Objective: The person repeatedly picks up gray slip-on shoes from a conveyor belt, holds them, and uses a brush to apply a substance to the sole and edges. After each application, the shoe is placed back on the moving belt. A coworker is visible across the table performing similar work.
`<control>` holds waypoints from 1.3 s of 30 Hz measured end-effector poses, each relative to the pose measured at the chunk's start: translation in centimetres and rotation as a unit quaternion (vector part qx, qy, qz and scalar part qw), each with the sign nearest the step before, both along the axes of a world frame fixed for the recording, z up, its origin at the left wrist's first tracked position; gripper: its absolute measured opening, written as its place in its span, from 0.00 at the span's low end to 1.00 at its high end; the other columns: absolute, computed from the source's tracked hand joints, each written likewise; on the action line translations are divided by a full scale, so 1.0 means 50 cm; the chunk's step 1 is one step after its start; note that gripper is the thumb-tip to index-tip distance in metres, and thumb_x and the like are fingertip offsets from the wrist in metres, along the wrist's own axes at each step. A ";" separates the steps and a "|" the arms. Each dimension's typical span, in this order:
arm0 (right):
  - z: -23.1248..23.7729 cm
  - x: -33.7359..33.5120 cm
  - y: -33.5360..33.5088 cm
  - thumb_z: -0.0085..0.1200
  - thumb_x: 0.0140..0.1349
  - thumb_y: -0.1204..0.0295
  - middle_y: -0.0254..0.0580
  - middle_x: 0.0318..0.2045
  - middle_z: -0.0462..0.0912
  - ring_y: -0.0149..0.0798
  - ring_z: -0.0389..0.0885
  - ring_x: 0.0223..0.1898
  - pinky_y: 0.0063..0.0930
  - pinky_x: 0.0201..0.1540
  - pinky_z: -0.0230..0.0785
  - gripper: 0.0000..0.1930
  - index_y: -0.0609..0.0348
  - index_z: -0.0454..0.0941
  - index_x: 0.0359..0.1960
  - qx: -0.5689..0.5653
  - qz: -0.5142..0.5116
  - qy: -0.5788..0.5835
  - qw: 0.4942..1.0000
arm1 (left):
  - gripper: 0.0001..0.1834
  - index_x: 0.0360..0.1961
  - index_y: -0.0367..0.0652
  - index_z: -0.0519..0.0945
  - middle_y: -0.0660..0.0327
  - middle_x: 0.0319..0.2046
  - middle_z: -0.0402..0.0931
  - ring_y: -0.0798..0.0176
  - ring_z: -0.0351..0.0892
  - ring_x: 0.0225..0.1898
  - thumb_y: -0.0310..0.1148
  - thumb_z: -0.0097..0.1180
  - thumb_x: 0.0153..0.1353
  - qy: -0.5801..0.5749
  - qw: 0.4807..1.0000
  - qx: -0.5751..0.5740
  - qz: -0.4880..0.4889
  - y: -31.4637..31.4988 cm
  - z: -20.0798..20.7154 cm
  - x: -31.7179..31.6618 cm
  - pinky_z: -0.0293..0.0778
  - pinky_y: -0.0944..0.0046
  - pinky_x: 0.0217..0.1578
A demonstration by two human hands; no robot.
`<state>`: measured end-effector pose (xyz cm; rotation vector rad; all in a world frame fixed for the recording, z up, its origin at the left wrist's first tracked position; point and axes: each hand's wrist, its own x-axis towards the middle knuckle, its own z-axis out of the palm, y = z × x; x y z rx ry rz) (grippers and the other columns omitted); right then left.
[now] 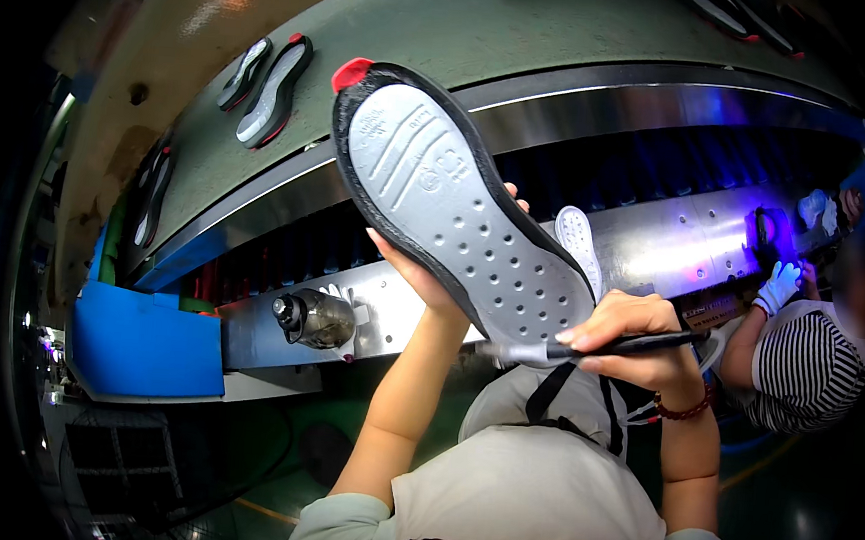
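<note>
A large shoe sole [429, 179] with a grey, dimpled inner face, black rim and red tip is held up in front of me. My left hand [422, 274] grips it from beneath, with fingertips showing past the far edge. In my right hand [644, 335] is a brush with a black handle [683, 340], pinched between thumb and fingers. Its pale, blurred head lies beside the sole's near end; whether it touches the sole I cannot tell. Behind the sole, a smaller whitish sole piece [577, 242] lies on the metal ledge [645, 250].
More soles [274, 93] lie on the green belt [409, 28] beyond a metal rail. On the ledge at left stands a see-through container with a black top [317, 317], near a blue panel [147, 340]. To my right, a co-worker in a striped top [812, 367] wears a white glove [781, 284].
</note>
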<state>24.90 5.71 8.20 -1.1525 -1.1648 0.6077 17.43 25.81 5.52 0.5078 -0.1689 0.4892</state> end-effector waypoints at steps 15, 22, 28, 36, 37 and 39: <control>-0.055 0.008 -0.023 0.60 0.40 0.84 0.45 0.33 0.80 0.34 0.76 0.35 0.24 0.43 0.67 0.11 0.64 0.79 0.30 -0.099 -0.066 0.148 0.982 | 0.54 0.61 0.40 0.49 0.38 0.51 0.61 0.42 0.66 0.50 0.76 0.18 0.46 0.138 0.985 0.082 0.067 0.022 -0.016 0.012 0.64 0.47 0.50; -0.093 0.022 -0.026 0.58 0.39 0.86 0.50 0.34 0.79 0.38 0.75 0.38 0.29 0.48 0.65 0.10 0.67 0.78 0.28 0.000 0.038 0.278 0.960 | 0.53 0.59 0.37 0.53 0.40 0.49 0.64 0.45 0.69 0.47 0.75 0.22 0.47 0.156 0.982 0.101 0.041 0.021 -0.012 0.014 0.67 0.51 0.48; -0.091 -0.029 0.002 0.54 0.49 0.83 0.54 0.36 0.78 0.41 0.77 0.42 0.29 0.48 0.68 0.07 0.66 0.74 0.32 0.031 -0.038 0.471 0.881 | 0.44 0.57 0.38 0.60 0.54 0.50 0.67 0.58 0.69 0.50 0.67 0.28 0.54 0.065 0.986 -0.093 -0.120 -0.054 -0.031 -0.040 0.64 0.58 0.52; -0.023 -0.006 -0.020 0.60 0.42 0.85 0.50 0.34 0.80 0.39 0.79 0.38 0.26 0.44 0.69 0.11 0.66 0.78 0.31 -0.061 0.144 0.030 0.987 | 0.31 0.51 0.33 0.66 0.47 0.45 0.71 0.53 0.74 0.44 0.44 0.48 0.50 0.104 0.954 -0.019 -0.280 0.017 -0.033 -0.072 0.69 0.57 0.48; -0.022 -0.006 -0.017 0.59 0.42 0.85 0.50 0.34 0.80 0.39 0.79 0.38 0.26 0.44 0.70 0.11 0.66 0.78 0.31 -0.059 0.098 0.020 0.993 | 0.30 0.51 0.32 0.66 0.47 0.45 0.71 0.53 0.74 0.44 0.43 0.48 0.50 0.156 0.946 -0.001 -0.285 0.020 -0.027 -0.073 0.69 0.57 0.48; -0.019 -0.010 -0.006 0.59 0.43 0.85 0.50 0.34 0.80 0.39 0.80 0.37 0.26 0.43 0.70 0.10 0.66 0.78 0.30 -0.056 0.003 -0.001 0.998 | 0.28 0.50 0.33 0.69 0.48 0.43 0.73 0.55 0.75 0.41 0.41 0.50 0.50 0.208 0.930 0.024 -0.303 0.020 -0.013 -0.066 0.69 0.59 0.46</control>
